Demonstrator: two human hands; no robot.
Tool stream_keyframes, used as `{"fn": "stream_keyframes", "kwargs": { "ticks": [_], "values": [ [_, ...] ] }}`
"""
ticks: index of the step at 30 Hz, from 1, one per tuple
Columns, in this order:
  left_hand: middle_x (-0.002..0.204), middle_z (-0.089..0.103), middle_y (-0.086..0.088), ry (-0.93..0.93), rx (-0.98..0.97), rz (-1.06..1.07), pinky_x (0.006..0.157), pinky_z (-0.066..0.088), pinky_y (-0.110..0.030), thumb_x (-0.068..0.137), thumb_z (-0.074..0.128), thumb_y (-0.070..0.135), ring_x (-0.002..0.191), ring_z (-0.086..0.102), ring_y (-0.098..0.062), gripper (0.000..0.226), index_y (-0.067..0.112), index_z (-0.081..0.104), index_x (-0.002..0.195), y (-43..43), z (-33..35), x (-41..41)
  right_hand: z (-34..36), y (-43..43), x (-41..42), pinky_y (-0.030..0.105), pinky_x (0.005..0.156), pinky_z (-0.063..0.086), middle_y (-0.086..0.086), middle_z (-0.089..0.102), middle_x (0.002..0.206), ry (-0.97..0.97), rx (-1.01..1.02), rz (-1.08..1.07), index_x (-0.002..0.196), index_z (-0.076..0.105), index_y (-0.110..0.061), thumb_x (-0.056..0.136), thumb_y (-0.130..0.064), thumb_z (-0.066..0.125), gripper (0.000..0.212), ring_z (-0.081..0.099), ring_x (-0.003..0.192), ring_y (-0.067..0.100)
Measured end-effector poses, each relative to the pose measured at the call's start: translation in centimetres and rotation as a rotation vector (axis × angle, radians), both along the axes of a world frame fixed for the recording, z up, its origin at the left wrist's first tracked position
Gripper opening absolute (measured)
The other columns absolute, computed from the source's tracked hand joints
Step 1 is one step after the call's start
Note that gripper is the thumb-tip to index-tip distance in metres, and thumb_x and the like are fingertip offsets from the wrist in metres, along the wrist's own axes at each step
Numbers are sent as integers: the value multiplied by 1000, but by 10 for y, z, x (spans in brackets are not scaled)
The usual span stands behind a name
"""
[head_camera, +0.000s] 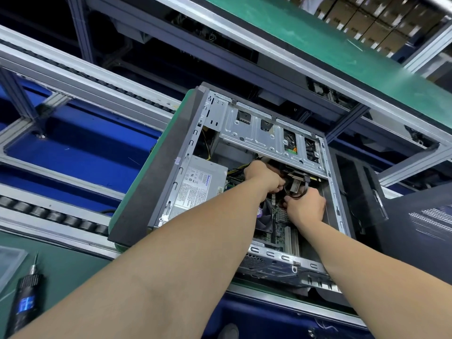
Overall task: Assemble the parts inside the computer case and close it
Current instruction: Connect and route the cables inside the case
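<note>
Mid-frame, the computer case (188,148) lies open side up on a grey-edged pallet (151,182), w/ both arms reaching in from the bottom of the frame. Already in, as far as visible: PSU (199,189) at the case's left, drive cage (266,135) across the top, mobo (281,215) w/ a fan (264,218) lower centre. Left hand (263,176) has its fingers curled tight, pinching one end of a black cable (304,190) that loops up toward the cage. Right hand (305,207) sits just right of it, fingers curled down at the board; can't tell what they hold, tips hidden. Looks like the cabling stage, approx mid-task: connectors not yet seated, yellow PSU leads loose behind the left hand. Case is not closed; a dark panel (362,189) at right, prob. the side cover, is off. An electric screwdriver (25,299) lies untouched lower left, so screwing the cover on is prob. left too.
</note>
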State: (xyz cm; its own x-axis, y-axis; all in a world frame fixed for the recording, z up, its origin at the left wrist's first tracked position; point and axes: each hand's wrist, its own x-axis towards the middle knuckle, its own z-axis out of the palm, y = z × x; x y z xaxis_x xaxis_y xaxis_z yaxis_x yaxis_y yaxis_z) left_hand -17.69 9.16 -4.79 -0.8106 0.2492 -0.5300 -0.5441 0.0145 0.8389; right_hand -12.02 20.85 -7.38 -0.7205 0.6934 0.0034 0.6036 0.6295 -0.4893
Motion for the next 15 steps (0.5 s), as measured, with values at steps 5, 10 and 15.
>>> {"fn": "stream_keyframes", "kwargs": {
  "ticks": [5, 10, 15],
  "values": [
    [116, 66, -28, -74, 39, -11, 78, 61, -37, 83, 78, -7, 100, 71, -37, 42, -12, 60, 120, -4, 6, 1, 0, 4, -1, 31, 76, 43, 23, 68, 106, -36, 20, 21, 92, 65, -14, 88, -16, 81, 17, 64, 99, 40],
    [112, 69, -27, -62, 38, -11, 77, 62, -37, 83, 78, -5, 96, 73, -35, 38, -12, 63, 118, -4, 5, 1, 0, 8, -2, 31, 75, 42, 22, 70, 104, -27, 27, 42, 93, 70, -11, 87, -15, 81, 13, 59, 87, 35],
    [113, 69, -27, -69, 50, -7, 56, 61, -29, 83, 77, -6, 95, 71, -35, 38, -11, 62, 117, -6, 5, 1, 0, 8, -1, 30, 76, 43, 21, 69, 105, -32, 22, 56, 98, 73, -8, 89, -15, 80, 13, 58, 89, 33]
  ]
}}
